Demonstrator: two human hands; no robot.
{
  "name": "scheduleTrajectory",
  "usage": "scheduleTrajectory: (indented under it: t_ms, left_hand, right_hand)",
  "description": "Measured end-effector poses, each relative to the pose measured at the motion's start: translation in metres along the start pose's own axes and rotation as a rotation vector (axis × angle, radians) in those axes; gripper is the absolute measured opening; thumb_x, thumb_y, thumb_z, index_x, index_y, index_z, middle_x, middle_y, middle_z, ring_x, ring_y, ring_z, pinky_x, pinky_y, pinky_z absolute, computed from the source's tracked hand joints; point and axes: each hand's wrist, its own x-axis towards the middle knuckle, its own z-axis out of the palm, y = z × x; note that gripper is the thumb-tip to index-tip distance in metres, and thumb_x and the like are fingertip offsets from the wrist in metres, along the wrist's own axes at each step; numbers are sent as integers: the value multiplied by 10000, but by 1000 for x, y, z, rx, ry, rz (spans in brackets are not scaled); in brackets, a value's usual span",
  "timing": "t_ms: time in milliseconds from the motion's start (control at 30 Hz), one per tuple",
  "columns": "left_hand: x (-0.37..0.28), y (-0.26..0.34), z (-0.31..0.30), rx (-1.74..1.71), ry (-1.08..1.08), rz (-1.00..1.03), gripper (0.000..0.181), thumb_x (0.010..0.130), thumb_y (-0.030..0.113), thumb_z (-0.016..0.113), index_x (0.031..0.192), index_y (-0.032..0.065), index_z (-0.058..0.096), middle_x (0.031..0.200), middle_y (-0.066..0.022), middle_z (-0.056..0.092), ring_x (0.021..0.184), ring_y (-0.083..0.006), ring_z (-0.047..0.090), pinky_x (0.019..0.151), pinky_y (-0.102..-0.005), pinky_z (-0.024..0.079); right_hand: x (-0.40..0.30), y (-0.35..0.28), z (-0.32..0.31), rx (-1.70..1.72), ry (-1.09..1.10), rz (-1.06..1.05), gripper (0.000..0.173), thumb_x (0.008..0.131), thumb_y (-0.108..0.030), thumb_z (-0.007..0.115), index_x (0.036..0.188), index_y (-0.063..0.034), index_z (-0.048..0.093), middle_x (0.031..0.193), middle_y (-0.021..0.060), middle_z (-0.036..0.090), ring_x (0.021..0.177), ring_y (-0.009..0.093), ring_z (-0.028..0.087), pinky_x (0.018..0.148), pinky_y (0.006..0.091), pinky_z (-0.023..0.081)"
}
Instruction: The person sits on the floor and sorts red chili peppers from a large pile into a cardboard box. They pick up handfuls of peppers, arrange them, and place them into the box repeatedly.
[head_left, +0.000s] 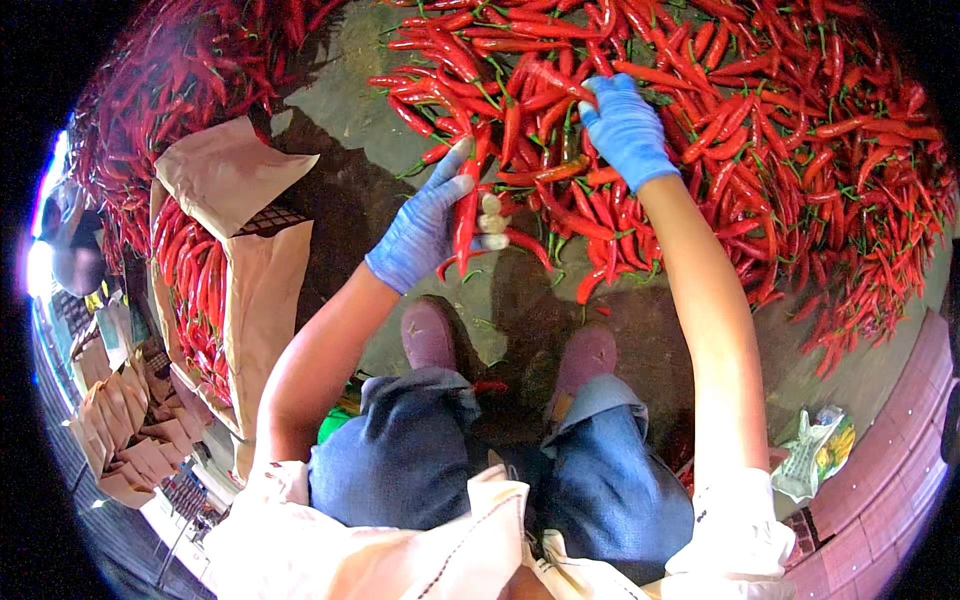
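Note:
My left hand, in a blue knit glove with pale fingertips, is closed around long red chili peppers, which lie along the palm under the thumb. My right hand, gloved alike, reaches into the large heap of red chili peppers on the floor. A red chili lies at its thumb and fingertips; whether it is gripped I cannot tell. Some chilies at the heap's near edge show green stems. To the left stands a paper-lined crate with red chilies packed in rows inside.
Another heap of red chilies lies at the upper left. Stacked brown paper is at the lower left. My two pink shoes rest on the floor near the heap. A plastic bag lies at the right, beside a tiled edge.

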Motion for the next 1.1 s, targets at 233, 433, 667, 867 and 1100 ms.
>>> scheduleTrajectory:
  t_ms: [233, 433, 667, 867, 1100]
  left_hand:
    - [29, -26, -50, 131, -370, -89, 827, 717, 767, 335, 1087, 55, 536, 704, -158, 627, 519, -272, 599, 489, -346, 515]
    - [-13, -20, -31, 77, -310, -170, 1182, 404, 956, 223, 1057, 18, 521, 680, -135, 612, 474, -221, 572, 486, -304, 499]
    - [-12, -2, -37, 854, -380, 83, 574, 901, 473, 448, 1306, 71, 387, 1193, -53, 502, 1158, -160, 408, 980, -301, 326]
    - [-1, -27, -38, 476, -171, 148, 579, 893, 462, 459, 1290, 44, 409, 1189, -61, 506, 1111, -162, 465, 971, -318, 351]
    - [1, -29, -32, 39, 46, 317, 402, 871, 285, 576, 1187, 42, 517, 1021, -41, 588, 950, -146, 550, 861, -313, 434]
  right_hand:
    - [-91, -81, 5, 547, -300, -173, 247, 840, -195, 522, 1030, -37, 529, 1023, 180, 544, 979, 360, 527, 850, 409, 434]
    - [-98, -81, -5, 714, -375, -193, 353, 829, -276, 583, 1051, -9, 518, 1023, 193, 535, 987, 357, 526, 845, 399, 430]
    - [-117, -91, 3, 643, -252, -205, 393, 805, -229, 588, 1128, -29, 489, 1121, 180, 494, 997, 362, 529, 836, 404, 455]
    - [-114, -104, -2, 491, -44, -227, 333, 836, -243, 553, 1086, -33, 490, 1112, 174, 483, 892, 369, 563, 720, 442, 488]
    - [-117, -92, -11, 448, -394, -170, 366, 878, -372, 462, 1009, -39, 535, 936, 207, 569, 814, 374, 579, 707, 462, 463]
